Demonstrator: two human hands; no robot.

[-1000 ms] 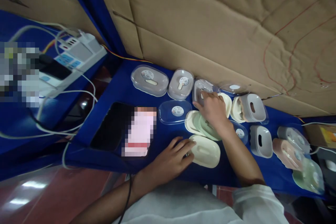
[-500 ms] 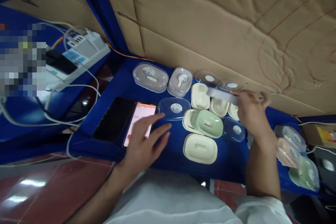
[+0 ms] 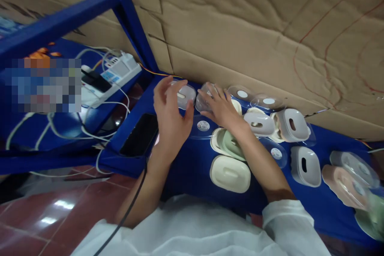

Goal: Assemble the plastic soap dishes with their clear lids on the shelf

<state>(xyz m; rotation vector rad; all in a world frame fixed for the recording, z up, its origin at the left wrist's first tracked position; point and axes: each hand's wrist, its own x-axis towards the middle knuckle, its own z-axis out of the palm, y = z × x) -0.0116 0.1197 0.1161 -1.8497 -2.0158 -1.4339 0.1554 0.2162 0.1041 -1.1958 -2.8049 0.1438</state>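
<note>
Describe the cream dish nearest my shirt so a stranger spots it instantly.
Find the blue table in front of the cardboard. Just left of the right forearm lies the cream dish. Unlike the other cream pieces, it lies nearest the shirt.

- Muted, fairly dim light covers the scene; the cardboard looks flat and dull.
- Two white glare patches shine on the red floor tiles, and a faint sheen lies on the blue surface at left.
- The blue tabletop sinks into shadow near the white shirt.
- Pale reflections cross the clear lids.
- Both the left hand and right hand look slightly soft.
- Wide-angle distortion stretches the right edge, where a green container blurs.
- Coarse pixel blocks mask a patch at far left.
</note>
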